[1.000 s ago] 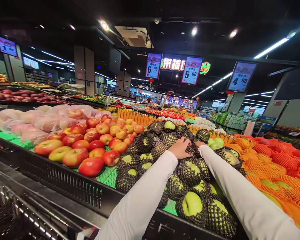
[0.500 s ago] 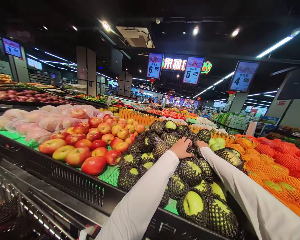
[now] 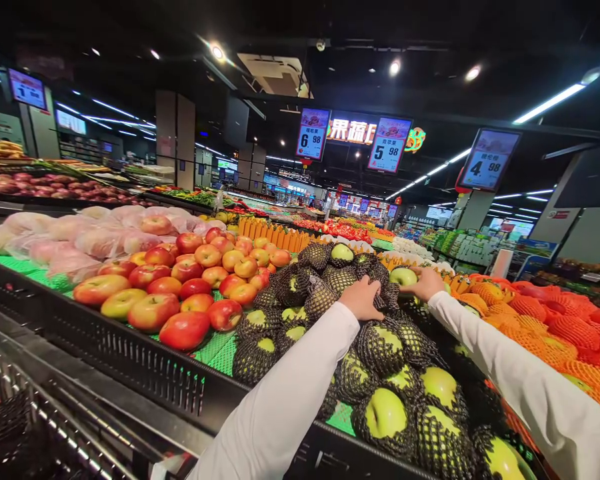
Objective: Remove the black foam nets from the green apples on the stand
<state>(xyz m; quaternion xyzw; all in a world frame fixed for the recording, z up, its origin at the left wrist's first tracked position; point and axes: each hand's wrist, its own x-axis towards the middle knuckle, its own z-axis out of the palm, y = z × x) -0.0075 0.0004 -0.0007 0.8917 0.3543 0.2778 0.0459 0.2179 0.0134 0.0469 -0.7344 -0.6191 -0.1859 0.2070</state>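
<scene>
My right hand grips a green apple, most of its skin bare, at the right side of the heap. My left hand reaches over the middle of the heap, fingers and thumb curled around a black foam net beside that apple. Whether fruit is inside this net is hidden. Around and below both hands lie several green apples in black nets. One in front, a netted green apple, shows a wide patch of skin.
Red-yellow apples lie to the left on green matting, with bagged fruit beyond. Orange-netted fruit fills the right side. A black display rim runs along the front, and a metal cart stands at lower left.
My right hand has moved right and lifted slightly; the green apple now shows in its fingers. The left hand has stayed nearly in place. Netted apples at lower right have shifted.
</scene>
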